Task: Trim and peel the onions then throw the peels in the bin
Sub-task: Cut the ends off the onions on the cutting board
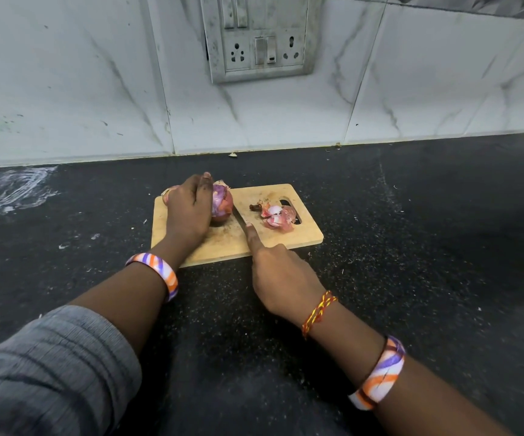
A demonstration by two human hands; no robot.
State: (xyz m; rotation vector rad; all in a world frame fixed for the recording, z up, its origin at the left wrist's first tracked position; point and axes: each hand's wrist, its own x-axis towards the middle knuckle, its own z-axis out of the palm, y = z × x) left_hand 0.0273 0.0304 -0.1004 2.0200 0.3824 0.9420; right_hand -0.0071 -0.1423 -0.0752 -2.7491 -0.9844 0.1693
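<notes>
The left hand cups a red onion on the board; its purple skin is torn and partly loose. Just right of it lies the knife, gripped by the right hand, forefinger along the blade. Beyond that finger sit pink peels.

A cutting board lies on a countertop, a little way in front of a tiled wall that carries a socket panel above and behind the board. An onion sits on the board's left part, with the left hand over its left side. A pile of peels lies on the board's right part. Between them runs a knife, held by the right hand at the board's near edge.
</notes>
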